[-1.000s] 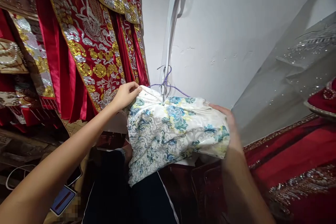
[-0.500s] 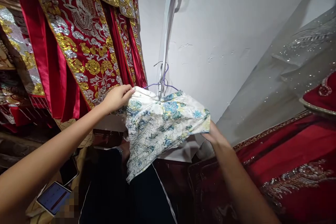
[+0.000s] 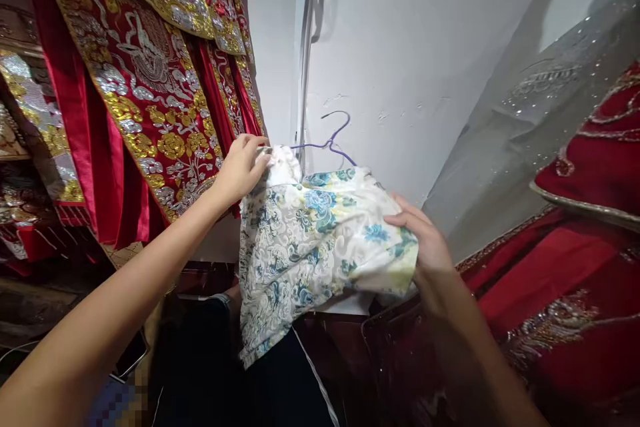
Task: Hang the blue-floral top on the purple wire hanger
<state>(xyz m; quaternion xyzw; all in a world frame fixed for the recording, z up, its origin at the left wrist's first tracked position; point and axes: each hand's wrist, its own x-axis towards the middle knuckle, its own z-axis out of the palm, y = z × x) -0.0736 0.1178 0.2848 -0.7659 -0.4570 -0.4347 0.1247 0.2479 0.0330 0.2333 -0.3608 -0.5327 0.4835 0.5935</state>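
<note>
Left arm: bare, extended from the lower left corner diagonally upward toward centre, elbow nearly straight. Left hand [image 3: 240,170]: raised, back facing the camera, fingers [image 3: 253,145] curled closed in a pinch at the top edge. Right arm: bare, entering from the lower right, forearm angled up and leftward. Right hand [image 3: 425,247]: lower than the left, fingers [image 3: 400,219] extended leftward and bent in a grasp, thumb hidden.

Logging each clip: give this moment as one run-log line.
left hand: grips floral garment at shoulder | right hand: holds its right side | purple hanger: inside garment | red embroidered robes: hanging left
</note>
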